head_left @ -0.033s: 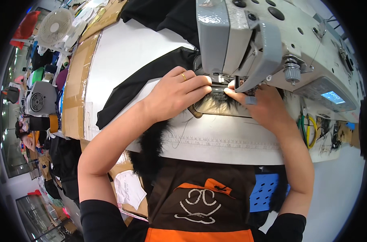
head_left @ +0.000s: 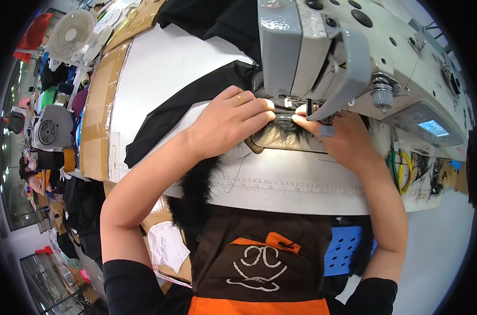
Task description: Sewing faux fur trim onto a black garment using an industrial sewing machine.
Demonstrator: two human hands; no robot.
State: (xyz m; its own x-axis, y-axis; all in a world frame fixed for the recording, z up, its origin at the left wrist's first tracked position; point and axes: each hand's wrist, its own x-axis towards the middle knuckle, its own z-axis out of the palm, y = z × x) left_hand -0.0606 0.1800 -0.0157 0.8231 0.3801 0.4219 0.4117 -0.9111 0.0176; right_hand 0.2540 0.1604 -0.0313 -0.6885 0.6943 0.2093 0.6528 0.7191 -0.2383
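Note:
A black garment piece (head_left: 196, 94) lies across the white table and runs under the head of a sewing machine (head_left: 281, 58). Along its near edge, black fur trim (head_left: 287, 127) shows below a narrow folded strip. My left hand (head_left: 230, 123), with a ring on one finger, is closed with its fingertips pinching that edge left of the needle area. On the other side, my right hand (head_left: 348, 139) is closed on the same edge, thumb and forefinger near the presser foot. Machine parts cover some of its fingers. More black fur (head_left: 199, 184) hangs off the table's front edge.
Green- and yellow-handled scissors (head_left: 405, 170) lie right of my right forearm, below a lit control panel (head_left: 432, 127). Cardboard (head_left: 97, 115) borders the table's left side. Dark cloth (head_left: 212, 21) is heaped at the back. A white fan (head_left: 72, 34) stands far left.
The machine appears very slightly further right in the view. My hands and the fabric hold their places.

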